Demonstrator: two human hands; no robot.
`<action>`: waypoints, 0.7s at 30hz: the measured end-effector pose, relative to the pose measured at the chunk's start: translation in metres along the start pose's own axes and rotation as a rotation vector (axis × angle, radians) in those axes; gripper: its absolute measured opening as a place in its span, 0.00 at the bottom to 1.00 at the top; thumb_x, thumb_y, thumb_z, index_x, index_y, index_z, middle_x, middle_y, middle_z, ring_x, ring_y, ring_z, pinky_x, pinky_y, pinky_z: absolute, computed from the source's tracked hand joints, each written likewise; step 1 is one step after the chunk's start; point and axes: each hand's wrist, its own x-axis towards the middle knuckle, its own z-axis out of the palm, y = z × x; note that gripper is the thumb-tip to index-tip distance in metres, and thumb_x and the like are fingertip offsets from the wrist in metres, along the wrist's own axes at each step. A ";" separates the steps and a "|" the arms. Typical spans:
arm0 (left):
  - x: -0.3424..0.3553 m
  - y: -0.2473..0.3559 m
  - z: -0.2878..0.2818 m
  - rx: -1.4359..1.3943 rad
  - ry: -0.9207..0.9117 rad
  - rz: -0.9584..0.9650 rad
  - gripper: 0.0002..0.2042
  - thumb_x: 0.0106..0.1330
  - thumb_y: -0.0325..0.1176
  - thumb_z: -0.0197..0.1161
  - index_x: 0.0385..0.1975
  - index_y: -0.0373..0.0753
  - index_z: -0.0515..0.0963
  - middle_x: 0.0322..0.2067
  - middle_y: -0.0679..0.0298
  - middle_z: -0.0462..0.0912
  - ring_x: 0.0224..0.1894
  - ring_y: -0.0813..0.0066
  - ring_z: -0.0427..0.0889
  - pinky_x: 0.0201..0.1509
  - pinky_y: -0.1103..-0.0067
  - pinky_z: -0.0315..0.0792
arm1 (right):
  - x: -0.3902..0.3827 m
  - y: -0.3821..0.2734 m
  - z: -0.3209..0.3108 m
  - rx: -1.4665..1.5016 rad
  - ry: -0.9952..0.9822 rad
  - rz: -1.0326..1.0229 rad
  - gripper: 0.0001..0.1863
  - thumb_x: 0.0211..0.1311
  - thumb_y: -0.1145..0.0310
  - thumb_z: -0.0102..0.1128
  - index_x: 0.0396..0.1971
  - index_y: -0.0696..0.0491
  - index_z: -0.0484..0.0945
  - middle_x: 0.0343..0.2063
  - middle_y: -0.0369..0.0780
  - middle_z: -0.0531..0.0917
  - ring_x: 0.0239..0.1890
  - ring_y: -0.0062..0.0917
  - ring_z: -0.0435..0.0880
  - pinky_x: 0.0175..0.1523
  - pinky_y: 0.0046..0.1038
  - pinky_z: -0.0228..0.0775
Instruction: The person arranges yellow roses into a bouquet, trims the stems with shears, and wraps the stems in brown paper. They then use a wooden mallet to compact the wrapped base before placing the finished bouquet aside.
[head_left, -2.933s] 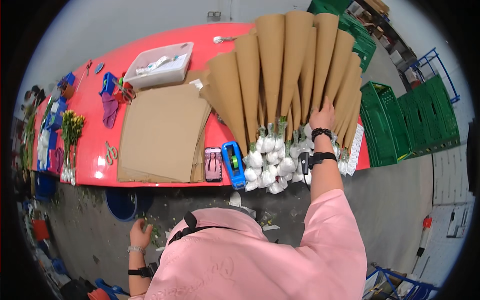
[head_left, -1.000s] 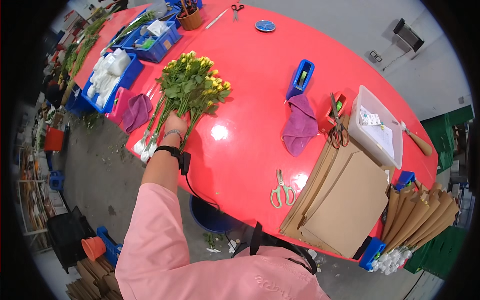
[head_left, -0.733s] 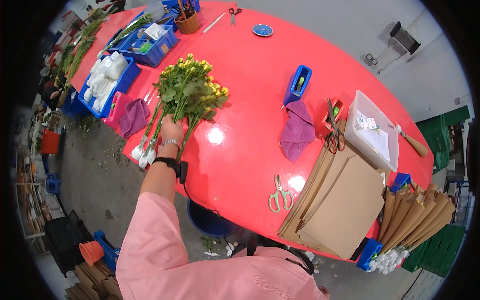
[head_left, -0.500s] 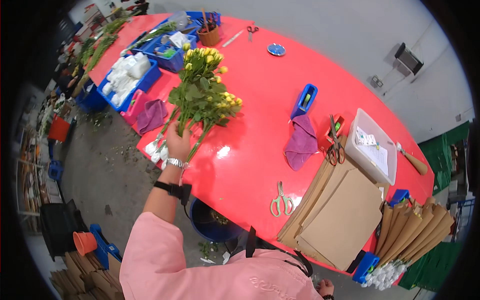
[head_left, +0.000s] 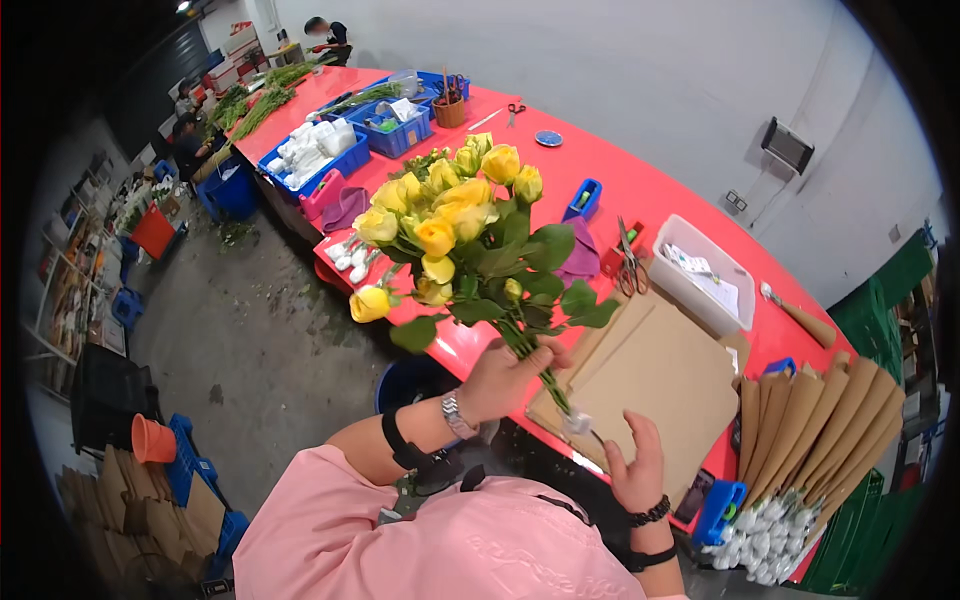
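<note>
A bunch of yellow roses with green leaves is raised in front of me, blooms tilted away and to the left. My left hand grips its green stems below the leaves. A whitish, partly clear wrap covers the stem ends, which point toward my right side. Just right of that wrap, my right hand is open, thumb and fingers apart, with nothing visible in it. Under the hands lies a stack of brown paper sheets at the table's near edge.
Black scissors lie beside a white plastic bin holding papers. At right stand several brown-paper-wrapped bundles with white-covered ends, near a blue tape dispenser. Blue crates line the far left of the red table.
My left hand has lifted the roses off the table's left side and brought them nearer and rightward. My right hand has risen from low at my side to the stem ends.
</note>
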 end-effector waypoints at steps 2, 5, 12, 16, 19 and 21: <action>-0.027 0.011 0.046 -0.084 -0.026 -0.062 0.13 0.81 0.35 0.51 0.54 0.32 0.75 0.48 0.56 0.85 0.52 0.68 0.83 0.60 0.72 0.77 | -0.015 -0.026 -0.010 -0.034 0.058 -0.125 0.20 0.65 0.70 0.66 0.55 0.60 0.76 0.50 0.52 0.81 0.51 0.46 0.83 0.56 0.40 0.76; -0.062 0.016 0.098 -0.350 -0.033 -0.155 0.14 0.81 0.35 0.51 0.57 0.33 0.74 0.49 0.56 0.84 0.54 0.69 0.82 0.61 0.72 0.76 | -0.052 -0.048 -0.020 0.266 -0.047 0.047 0.19 0.66 0.69 0.65 0.53 0.60 0.77 0.47 0.52 0.83 0.50 0.48 0.83 0.56 0.40 0.76; -0.100 0.025 0.112 -0.199 -0.151 -0.144 0.18 0.80 0.37 0.54 0.60 0.30 0.72 0.53 0.56 0.82 0.55 0.71 0.82 0.60 0.73 0.77 | -0.116 -0.043 -0.039 0.509 -0.170 0.193 0.15 0.76 0.62 0.55 0.49 0.58 0.79 0.27 0.36 0.83 0.22 0.16 0.77 0.29 0.20 0.69; -0.106 0.036 0.099 -0.173 -0.209 -0.190 0.18 0.79 0.37 0.55 0.60 0.30 0.72 0.49 0.59 0.85 0.51 0.73 0.84 0.55 0.75 0.78 | -0.127 -0.055 -0.043 0.731 -0.285 0.384 0.15 0.79 0.62 0.51 0.49 0.58 0.79 0.25 0.33 0.81 0.19 0.11 0.72 0.26 0.16 0.64; -0.110 0.043 0.089 -0.164 -0.193 -0.171 0.15 0.78 0.36 0.58 0.55 0.31 0.74 0.44 0.60 0.86 0.47 0.76 0.84 0.52 0.77 0.80 | -0.129 -0.064 -0.033 0.773 -0.323 0.435 0.16 0.79 0.61 0.50 0.49 0.58 0.79 0.24 0.32 0.79 0.20 0.11 0.71 0.26 0.15 0.63; -0.111 0.046 0.079 -0.174 -0.189 -0.144 0.13 0.77 0.35 0.59 0.52 0.32 0.75 0.41 0.61 0.86 0.45 0.77 0.84 0.50 0.78 0.80 | -0.123 -0.071 -0.031 0.773 -0.358 0.447 0.17 0.80 0.59 0.50 0.49 0.58 0.79 0.25 0.32 0.79 0.22 0.11 0.72 0.28 0.15 0.64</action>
